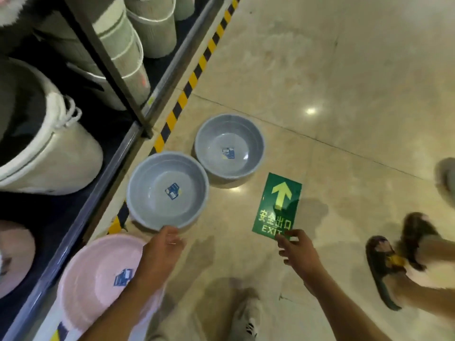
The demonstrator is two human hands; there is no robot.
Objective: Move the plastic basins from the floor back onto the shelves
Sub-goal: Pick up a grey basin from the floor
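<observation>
Two grey basins (167, 190) with blue labels, green "EXIT" sign (277, 205), left hand (163, 249) and right hand (298, 252) open, empty.

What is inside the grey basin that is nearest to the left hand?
Inside the nearer grey basin only a blue label lies on the bottom. The left hand covers a small part of its near rim.

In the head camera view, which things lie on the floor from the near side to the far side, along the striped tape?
Pink basin → near grey basin → far grey basin. The green exit sign lies to their right, level with the near grey basin.
</observation>
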